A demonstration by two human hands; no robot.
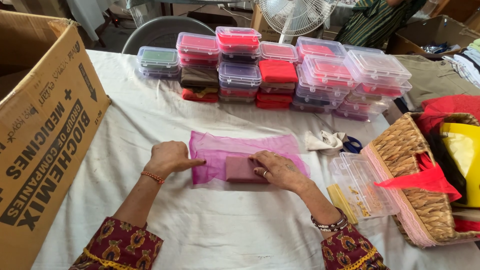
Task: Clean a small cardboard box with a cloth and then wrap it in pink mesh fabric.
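Note:
A sheer pink cloth [235, 147] lies spread on the white-covered table [210, 230]. A folded maroon fabric bundle [241, 169] rests on its lower middle. My left hand [170, 158] sits at the cloth's left edge, index finger stretched out and pressing the pink cloth flat. My right hand [277, 170] lies over the right end of the maroon bundle, fingers curled on its top edge. A ring shows on that hand, and bangles circle both wrists.
Stacks of clear plastic boxes [280, 70] with folded fabrics line the table's far side. A large cardboard box [45, 125] stands left. A wicker basket [420, 165] with red and yellow cloth sits right, beside an open clear box [362, 187], scissors [352, 145] and white cloth [325, 141].

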